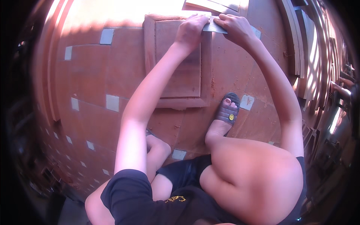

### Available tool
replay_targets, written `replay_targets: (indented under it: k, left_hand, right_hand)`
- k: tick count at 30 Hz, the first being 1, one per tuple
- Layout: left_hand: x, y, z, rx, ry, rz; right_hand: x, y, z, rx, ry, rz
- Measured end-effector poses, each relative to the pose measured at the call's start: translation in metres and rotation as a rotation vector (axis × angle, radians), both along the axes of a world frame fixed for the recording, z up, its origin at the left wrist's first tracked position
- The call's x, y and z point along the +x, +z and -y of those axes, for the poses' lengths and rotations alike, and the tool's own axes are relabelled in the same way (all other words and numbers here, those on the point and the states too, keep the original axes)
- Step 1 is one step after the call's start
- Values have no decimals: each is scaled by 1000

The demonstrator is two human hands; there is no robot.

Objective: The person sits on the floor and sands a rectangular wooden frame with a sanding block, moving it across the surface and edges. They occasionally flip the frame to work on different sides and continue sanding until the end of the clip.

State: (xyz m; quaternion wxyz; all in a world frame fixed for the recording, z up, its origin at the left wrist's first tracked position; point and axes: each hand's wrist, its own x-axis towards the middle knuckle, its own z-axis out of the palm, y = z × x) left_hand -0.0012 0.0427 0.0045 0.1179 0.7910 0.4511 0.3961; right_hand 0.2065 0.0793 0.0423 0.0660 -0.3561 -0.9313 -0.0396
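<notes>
A reddish-brown framed wooden panel (183,75) lies flat on the floor in front of me. At its far right corner, my left hand (190,31) and my right hand (236,29) grip a thin, pale metal scraper plate (215,27) between them. Fingers and thumbs are closed on its two ends, with the thumbs towards the middle. The plate sits over the panel's right frame strip; whether its edge touches the wood I cannot tell. Wood dust is scattered beside the panel's right side.
Long boards stand or lie along the right (296,41), and more long strips (47,75) run down the left. Another wooden piece (215,5) lies beyond my hands. My sandalled foot (226,112) rests on the tiled floor (90,71) close to the panel. Strong sunlight washes out the far left.
</notes>
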Motion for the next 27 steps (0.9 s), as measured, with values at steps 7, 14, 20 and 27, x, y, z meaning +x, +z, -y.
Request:
replay_targets:
  k: [7,14,20,27]
  left_hand:
    - [-12,-25,90,60,-180,-76]
    - [-2,2,203,-38,-268,-81]
    - [-2,17,160,-97,-326,125]
    - [2,-23,18,57,-16,222]
  right_hand:
    - [-5,-40,115,-49,18,-61]
    - [16,-11,227,-317,74,-99]
    - [21,21,183,-655,20,-266]
    - [0,-10,32,-29,-107,-179]
